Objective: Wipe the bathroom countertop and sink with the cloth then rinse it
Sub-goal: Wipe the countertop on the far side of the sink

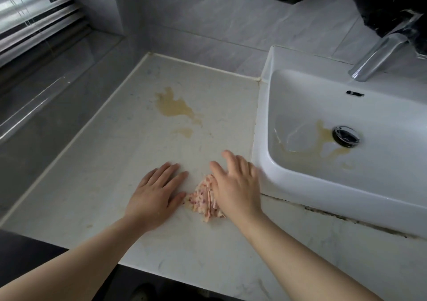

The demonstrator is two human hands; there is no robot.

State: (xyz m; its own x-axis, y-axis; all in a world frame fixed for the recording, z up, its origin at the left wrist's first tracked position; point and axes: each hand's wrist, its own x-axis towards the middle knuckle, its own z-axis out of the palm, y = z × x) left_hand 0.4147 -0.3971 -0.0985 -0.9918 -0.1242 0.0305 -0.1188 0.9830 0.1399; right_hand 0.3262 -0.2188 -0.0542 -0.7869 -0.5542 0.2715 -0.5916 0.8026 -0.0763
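Right now the cloth (204, 196), a crumpled pinkish rag, lies on the tabletop (92, 185) near its front edge, just beside the front left corner of the sink (300, 185). Most of it is hidden under the right hand (235, 180), which presses down on it with fingers straight and spread, not curled round it. That suits pushing a rag over a flat surface, since a broad flat press keeps more fabric against the top than a pinch would. The left hand (157, 194) lies flat and open on the bare tabletop just to the left, holding nothing; whether its thumb touches the cloth's edge or only comes close, I cannot tell. It looks like a brace for a body leaning forward.

Farther back on the tabletop a yellowish spill (175, 106) sits well apart from the cloth, with a smaller patch nearer the cloth. So I judge the wiping to be at an early stage, with the next stroke needing to go away from the person toward it. The sink stands to the right, with a similar smear (323, 139) running across its floor to the drain (346, 136). Its tap (374, 58) reaches over the back rim with no water visible from it, which fits rinsing coming last
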